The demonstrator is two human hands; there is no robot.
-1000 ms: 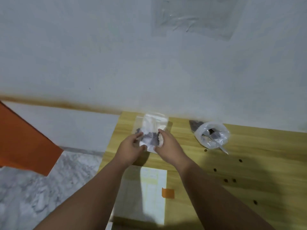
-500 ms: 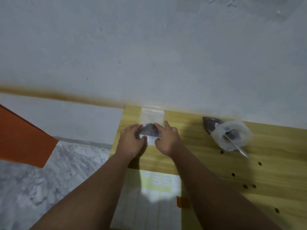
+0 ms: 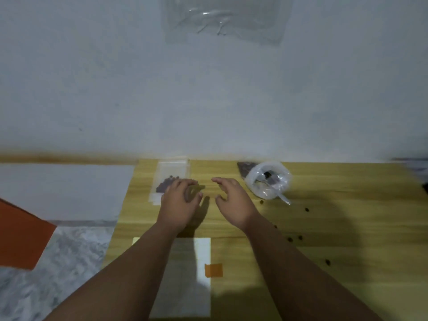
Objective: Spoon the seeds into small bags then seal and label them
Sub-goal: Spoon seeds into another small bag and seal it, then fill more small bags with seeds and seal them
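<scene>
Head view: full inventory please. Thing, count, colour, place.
small bag: 1, clear, dark seeds inside, flat at table's far left
seed pouch: 1, clear, open, far side, right of hands
spoon: 1, pale, sticking out of seed pouch
loose seeds: several, dark, scattered on the table at right
label sheet: 1, white, near edge between forearms
orange tab: 1, orange, label sheet's right edge
table: 1, light wood
plastic sheet: 1, clear, on wall
orange panel: 1, far left, off table
left hand: at small bag's near corner, holds nothing
right hand: over bare table, holds nothing
</scene>
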